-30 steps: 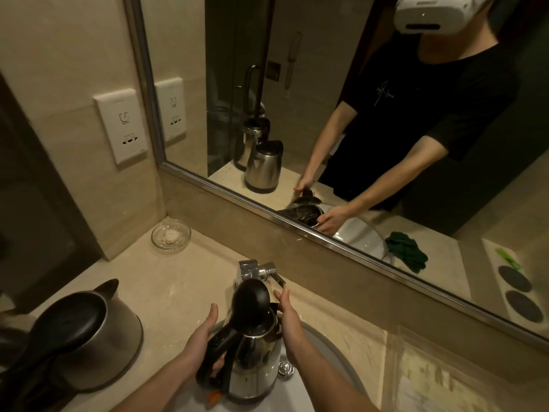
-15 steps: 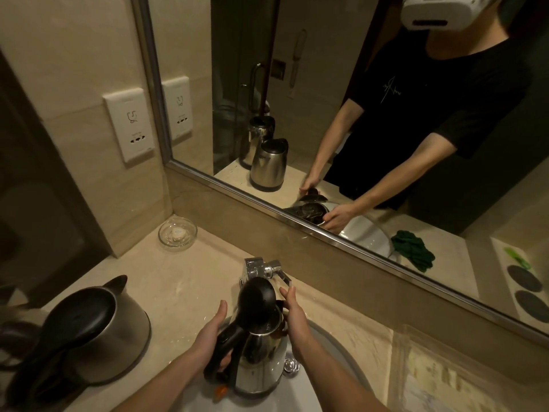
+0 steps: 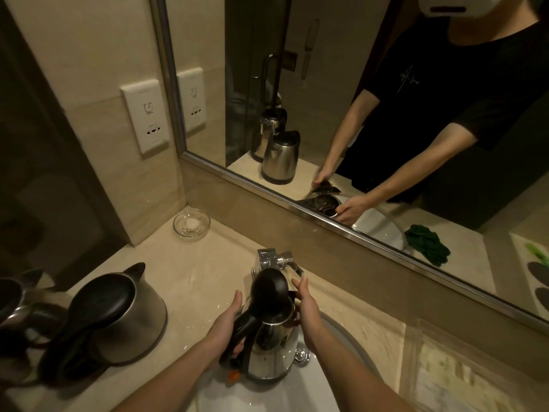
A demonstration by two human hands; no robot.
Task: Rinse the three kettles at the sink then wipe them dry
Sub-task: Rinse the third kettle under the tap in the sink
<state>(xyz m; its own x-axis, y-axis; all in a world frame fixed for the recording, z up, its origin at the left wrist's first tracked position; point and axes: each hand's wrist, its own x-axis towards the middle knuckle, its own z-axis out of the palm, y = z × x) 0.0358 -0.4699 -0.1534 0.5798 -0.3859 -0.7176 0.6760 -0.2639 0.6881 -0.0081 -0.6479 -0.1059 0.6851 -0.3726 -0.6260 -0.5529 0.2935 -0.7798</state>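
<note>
A steel kettle [image 3: 269,347] with a black handle and its black lid raised stands upright in the white sink [image 3: 267,395], just below the chrome faucet [image 3: 274,260]. My left hand [image 3: 224,325] grips the kettle's handle. My right hand [image 3: 309,307] lies flat against the kettle's right side near the rim. A second steel kettle [image 3: 118,313] with a black lid stands on the counter at the left. A third kettle [image 3: 16,295] shows partly at the far left edge.
A glass dish [image 3: 191,226] sits in the counter's back corner below a wall socket [image 3: 147,115]. The mirror [image 3: 371,114] runs along the back wall and reflects a green cloth [image 3: 427,243] lying right of the sink. A printed card [image 3: 463,379] lies on the counter at right.
The kettle and both hands keep their places at the sink. The view has shifted slightly, so everything sits a little further right in the frame.
</note>
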